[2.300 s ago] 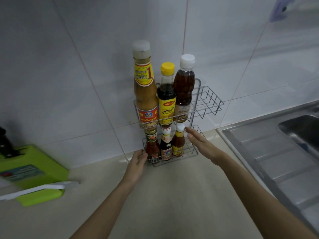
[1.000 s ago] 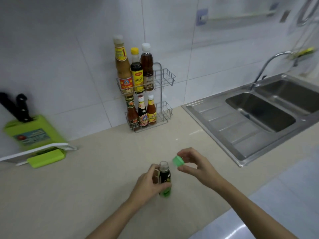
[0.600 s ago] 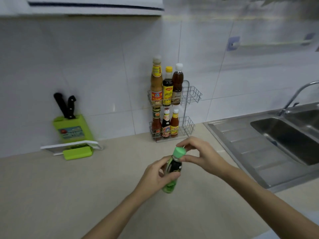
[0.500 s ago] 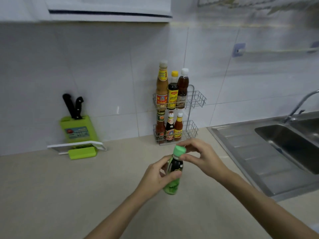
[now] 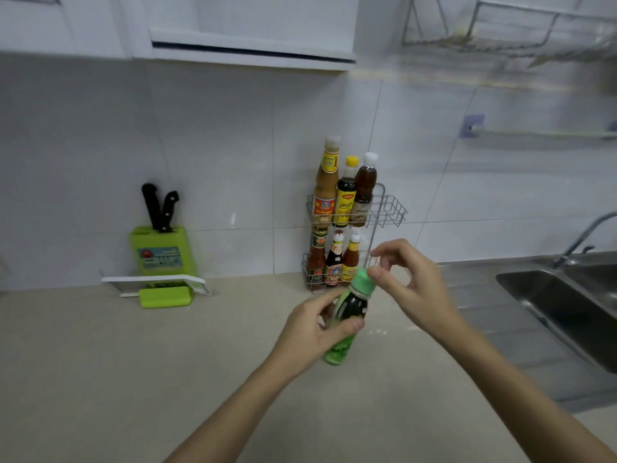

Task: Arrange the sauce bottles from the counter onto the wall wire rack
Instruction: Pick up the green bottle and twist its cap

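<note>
**Sauce bottle capped and held above the counter**

Sauce bottle [image 5: 347, 317], small and dark with a green label band and a green cap [image 5: 364, 281], sits tilted in the left hand [image 5: 314, 332], whose fingers are wrapped around its middle, above the beige counter [image 5: 133, 362]. The right hand [image 5: 412, 289] pinches the cap's edge between thumb and forefinger, the other fingers spread loose. A second ago the cap was off and held apart from the neck; half a second ago it was already seated, and the view has since tipped up to show the underside of the white cabinet [image 5: 250, 45].

Beyond the hands, the two-tier wire rack [image 5: 389, 212] of thin metal grid stands against the glossy white tiles. Three tall bottles fill the left of its upper tier, three short ones the lower; the right part of the upper tier is bare.

Far left stands a lime-green knife block [image 5: 163, 252] with two black handles. At right lies the stainless steel sink [image 5: 561, 305].
</note>
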`<action>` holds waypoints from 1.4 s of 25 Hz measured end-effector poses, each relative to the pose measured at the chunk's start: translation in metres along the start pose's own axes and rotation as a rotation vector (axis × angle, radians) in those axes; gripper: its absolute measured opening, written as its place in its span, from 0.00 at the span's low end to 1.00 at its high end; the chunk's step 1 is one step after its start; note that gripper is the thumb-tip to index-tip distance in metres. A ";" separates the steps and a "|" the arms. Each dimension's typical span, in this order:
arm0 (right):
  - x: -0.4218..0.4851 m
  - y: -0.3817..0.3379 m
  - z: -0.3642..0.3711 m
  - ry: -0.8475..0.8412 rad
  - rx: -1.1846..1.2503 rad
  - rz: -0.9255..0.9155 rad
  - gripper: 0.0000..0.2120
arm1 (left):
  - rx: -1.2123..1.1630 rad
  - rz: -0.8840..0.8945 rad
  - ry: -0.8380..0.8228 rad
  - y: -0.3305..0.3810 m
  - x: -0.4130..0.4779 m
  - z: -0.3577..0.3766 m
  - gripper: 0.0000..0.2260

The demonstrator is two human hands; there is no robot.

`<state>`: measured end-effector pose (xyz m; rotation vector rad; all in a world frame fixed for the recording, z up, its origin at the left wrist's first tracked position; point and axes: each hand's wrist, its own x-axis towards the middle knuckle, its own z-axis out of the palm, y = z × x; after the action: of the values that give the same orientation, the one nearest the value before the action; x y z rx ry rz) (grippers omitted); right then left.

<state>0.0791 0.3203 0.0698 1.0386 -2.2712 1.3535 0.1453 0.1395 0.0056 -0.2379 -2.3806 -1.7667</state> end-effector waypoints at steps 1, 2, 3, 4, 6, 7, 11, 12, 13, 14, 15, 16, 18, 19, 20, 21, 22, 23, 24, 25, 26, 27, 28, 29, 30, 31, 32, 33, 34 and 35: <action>0.005 0.001 -0.004 -0.074 -0.076 -0.031 0.15 | -0.019 0.000 -0.015 0.001 0.000 0.000 0.24; 0.009 0.002 -0.006 -0.192 -0.117 -0.052 0.14 | -0.060 -0.001 -0.022 0.003 0.001 0.000 0.22; 0.014 0.003 -0.008 -0.317 -0.134 -0.058 0.14 | -0.104 -0.002 -0.031 0.006 0.002 0.000 0.21; 0.018 0.002 -0.009 -0.399 -0.163 -0.052 0.15 | -0.131 -0.004 -0.044 0.008 0.003 0.000 0.20; 0.024 0.002 -0.008 -0.433 -0.277 -0.054 0.15 | -0.130 -0.002 -0.052 0.009 0.004 0.003 0.20; 0.026 0.002 -0.007 -0.423 -0.366 -0.063 0.19 | -0.122 -0.008 -0.055 0.009 0.003 0.008 0.20; 0.039 0.000 -0.004 -0.412 -0.818 -0.020 0.33 | -0.183 -0.058 -0.055 0.017 0.003 0.024 0.18; 0.043 -0.001 -0.005 -0.408 -0.793 -0.029 0.33 | -0.239 -0.076 -0.051 0.021 0.004 0.024 0.16; 0.045 -0.003 -0.008 -0.408 -0.693 -0.062 0.31 | -0.309 -0.101 -0.052 0.025 0.006 0.022 0.16; 0.047 -0.004 -0.010 -0.413 -0.580 -0.113 0.28 | -0.387 -0.135 -0.066 0.027 0.007 0.018 0.17; 0.049 -0.003 -0.012 -0.426 -0.515 -0.165 0.24 | -0.468 -0.176 -0.101 0.027 0.009 0.014 0.19; 0.050 -0.002 -0.013 -0.441 -0.499 -0.195 0.21 | -0.540 -0.218 -0.152 0.029 0.010 0.011 0.21; 0.053 0.004 -0.012 -0.464 -0.467 -0.150 0.16 | -0.583 -0.267 -0.251 0.031 0.011 0.009 0.23; 0.053 0.006 -0.011 -0.477 -0.451 -0.099 0.16 | -0.537 -0.257 -0.276 0.031 0.012 0.012 0.22; 0.054 0.008 -0.010 -0.499 -0.463 -0.047 0.17 | -0.464 -0.226 -0.280 0.032 0.012 0.015 0.20; 0.054 0.009 -0.009 -0.537 -0.506 0.003 0.19 | -0.388 -0.195 -0.269 0.031 0.012 0.018 0.19; 0.055 0.011 -0.009 -0.584 -0.566 0.053 0.20 | -0.334 -0.173 -0.256 0.029 0.012 0.022 0.18; 0.056 0.013 -0.009 -0.620 -0.629 0.103 0.22 | -0.314 -0.174 -0.244 0.027 0.012 0.025 0.17; 0.056 0.016 -0.008 -0.633 -0.686 0.147 0.23 | -0.317 -0.205 -0.236 0.025 0.012 0.026 0.17; 0.056 0.017 -0.007 -0.629 -0.725 0.179 0.25 | -0.360 -0.262 -0.239 0.023 0.013 0.027 0.17; 0.056 0.019 -0.007 -0.615 -0.733 0.184 0.27 | -0.431 -0.314 -0.263 0.021 0.014 0.027 0.16; 0.055 0.021 -0.006 -0.594 -0.692 0.161 0.26 | -0.506 -0.336 -0.302 0.019 0.015 0.025 0.17; 0.054 0.022 -0.006 -0.576 -0.612 0.127 0.23 | -0.554 -0.327 -0.347 0.018 0.016 0.023 0.21; 0.053 0.022 -0.005 -0.561 -0.521 0.102 0.20 | -0.568 -0.308 -0.392 0.017 0.019 0.020 0.23; 0.053 0.023 -0.005 -0.555 -0.451 0.095 0.17 | -0.559 -0.284 -0.424 0.018 0.021 0.018 0.24; 0.054 0.024 -0.004 -0.551 -0.429 0.093 0.16 | -0.534 -0.265 -0.437 0.018 0.023 0.017 0.24; 0.054 0.025 -0.002 -0.548 -0.453 0.092 0.16 | -0.503 -0.259 -0.438 0.017 0.023 0.017 0.25; 0.054 0.026 0.001 -0.554 -0.492 0.097 0.16 | -0.481 -0.268 -0.427 0.015 0.024 0.018 0.24; 0.054 0.028 0.003 -0.566 -0.528 0.102 0.18 | -0.472 -0.285 -0.413 0.012 0.023 0.019 0.24; 0.053 0.029 0.005 -0.580 -0.540 0.117 0.20 | -0.474 -0.306 -0.402 0.008 0.023 0.019 0.23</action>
<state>0.0219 0.3014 0.0794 1.2115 -2.9054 0.4214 0.1238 0.1610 0.0126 -0.3273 -2.2932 -2.6441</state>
